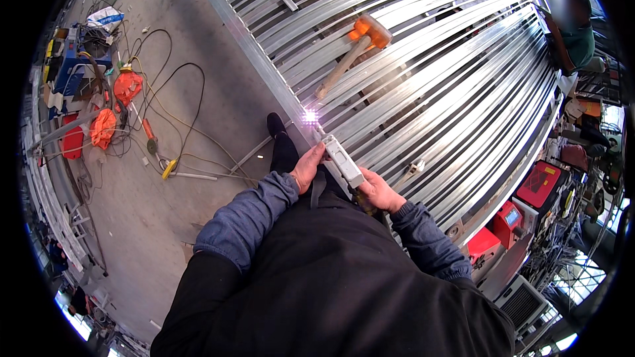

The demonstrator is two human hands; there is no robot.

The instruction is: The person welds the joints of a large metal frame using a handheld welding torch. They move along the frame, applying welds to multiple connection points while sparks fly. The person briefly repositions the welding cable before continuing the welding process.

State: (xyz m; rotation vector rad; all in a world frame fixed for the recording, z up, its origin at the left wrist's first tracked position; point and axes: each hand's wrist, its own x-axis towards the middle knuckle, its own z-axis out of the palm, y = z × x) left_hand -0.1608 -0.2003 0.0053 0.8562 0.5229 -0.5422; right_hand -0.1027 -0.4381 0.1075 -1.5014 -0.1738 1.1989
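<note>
A white, box-shaped welding gun [342, 161] slants across my front, its thin nozzle pointing away from me. Bright violet-white light glares at the tip, on the edge beam of a large silver metal bar frame [251, 53]. My right hand [380, 193] is closed round the gun's rear end. My left hand [306, 170] is closed at the front part of the gun, beside the nozzle; some of its fingers are hidden. Beyond the glare, a mallet [345, 66] with an orange head and wooden handle lies across the bars.
Cables and hoses [192, 92] loop over the floor at left, near orange bundles [127, 84] and a blue machine [76, 69]. A short metal piece [288, 1] lies on the bars. Another person [574, 26] is at the far right, above red machines [509, 218].
</note>
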